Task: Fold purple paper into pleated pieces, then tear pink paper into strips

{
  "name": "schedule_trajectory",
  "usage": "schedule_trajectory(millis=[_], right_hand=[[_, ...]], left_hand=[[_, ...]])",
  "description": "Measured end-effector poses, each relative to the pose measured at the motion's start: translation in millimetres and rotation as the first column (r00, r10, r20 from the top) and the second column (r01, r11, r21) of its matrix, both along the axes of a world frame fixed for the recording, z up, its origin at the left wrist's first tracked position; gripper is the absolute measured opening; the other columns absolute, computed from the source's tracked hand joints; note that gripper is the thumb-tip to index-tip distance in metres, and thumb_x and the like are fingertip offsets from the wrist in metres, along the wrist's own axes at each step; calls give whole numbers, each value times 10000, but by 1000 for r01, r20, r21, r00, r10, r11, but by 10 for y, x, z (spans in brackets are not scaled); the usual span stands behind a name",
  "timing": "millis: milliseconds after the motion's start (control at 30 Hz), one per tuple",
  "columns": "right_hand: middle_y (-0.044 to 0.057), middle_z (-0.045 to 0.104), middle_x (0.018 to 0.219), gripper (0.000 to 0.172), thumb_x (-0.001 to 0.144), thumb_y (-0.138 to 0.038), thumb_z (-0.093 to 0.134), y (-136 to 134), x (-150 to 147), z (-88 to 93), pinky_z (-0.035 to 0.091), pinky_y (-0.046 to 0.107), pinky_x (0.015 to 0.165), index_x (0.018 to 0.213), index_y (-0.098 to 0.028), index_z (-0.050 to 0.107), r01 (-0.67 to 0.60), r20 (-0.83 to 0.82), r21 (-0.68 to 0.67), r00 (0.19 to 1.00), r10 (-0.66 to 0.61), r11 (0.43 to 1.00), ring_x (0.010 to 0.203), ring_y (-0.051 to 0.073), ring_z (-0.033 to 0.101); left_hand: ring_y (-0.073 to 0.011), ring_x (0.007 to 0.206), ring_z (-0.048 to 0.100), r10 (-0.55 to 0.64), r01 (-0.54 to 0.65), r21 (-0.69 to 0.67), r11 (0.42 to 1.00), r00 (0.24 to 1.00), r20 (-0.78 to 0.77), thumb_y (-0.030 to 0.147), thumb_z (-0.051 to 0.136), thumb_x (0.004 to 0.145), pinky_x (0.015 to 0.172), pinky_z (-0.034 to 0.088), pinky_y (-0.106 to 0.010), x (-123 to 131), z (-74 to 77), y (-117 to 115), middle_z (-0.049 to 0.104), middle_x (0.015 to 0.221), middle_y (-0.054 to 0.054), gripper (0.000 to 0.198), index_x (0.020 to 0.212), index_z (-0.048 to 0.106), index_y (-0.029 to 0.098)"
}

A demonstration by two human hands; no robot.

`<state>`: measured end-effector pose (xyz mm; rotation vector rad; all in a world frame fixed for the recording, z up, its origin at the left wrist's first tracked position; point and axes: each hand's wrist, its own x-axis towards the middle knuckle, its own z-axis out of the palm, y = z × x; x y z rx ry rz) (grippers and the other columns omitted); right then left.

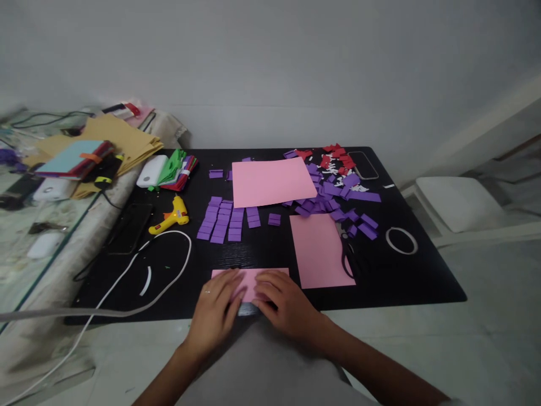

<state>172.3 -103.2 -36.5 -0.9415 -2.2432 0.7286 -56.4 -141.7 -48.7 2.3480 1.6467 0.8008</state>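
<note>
A narrow pink sheet of paper [250, 280], seemingly folded over, lies at the table's near edge. My left hand [217, 309] grips its left part, fingers on top and thumb at the lower edge. On its right part, my right hand [288, 304] holds it the same way, with bent fingers. A larger pink sheet [323, 254] lies to the right, and black-handled scissors [347, 251] rest across its right edge. Farther back, another pink sheet [273, 181] partly covers loose purple folded pieces. Rows of purple folded strips [222, 220] lie left of centre.
A yellow glue gun [172, 216], a dark phone [130, 228] and a looping white cable [189, 248] occupy the left side. Purple pieces [327, 194] and red scraps [338, 158] are heaped at back right, near a ring of tape [401, 241]. Brown envelopes [122, 138] lie left.
</note>
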Motion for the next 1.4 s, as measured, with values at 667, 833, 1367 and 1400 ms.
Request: schedule_trajectory(millis=[667, 833, 1367, 1400], right_hand=[[179, 661, 1473, 371, 981, -215, 627, -116, 107, -88, 528, 551, 1166, 1344, -135, 636, 130, 203, -44, 972, -119, 991, 1398, 320, 606], [177, 652, 1487, 405, 983, -219, 647, -122, 218, -74, 513, 588, 1178, 1380, -145, 622, 144, 239, -41, 962, -130, 989, 1409, 336, 603], [190, 596, 1534, 542, 870, -326, 835, -124, 356, -47, 485, 635, 1164, 1350, -178, 632, 33, 310, -121, 951, 6, 992, 1415, 379, 562], [189, 606, 1518, 510, 862, -282, 835, -136, 374, -43, 495, 629, 1152, 1324, -177, 644, 19, 323, -118, 946, 20, 993, 1396, 378, 571]], left_hand=[[-312, 1342, 649, -22, 16, -43, 999, 988, -154, 375, 559, 1048, 1097, 553, -477, 16, -103, -26, 682, 1456, -134, 410, 1390, 628, 158], [-326, 1364, 634, 29, -39, -76, 996, 991, -134, 391, 565, 1043, 1125, 536, -512, -173, -83, -54, 686, 1458, -110, 409, 1390, 629, 184], [-249, 826, 700, 444, -417, -189, 889, 887, 128, 648, 609, 940, 776, 580, -366, -666, 64, 62, 740, 887, -62, 456, 974, 721, 207], [-228, 782, 697, 455, -418, -217, 882, 875, 166, 647, 623, 932, 739, 574, -337, -656, 71, 67, 736, 858, -45, 450, 964, 729, 211]])
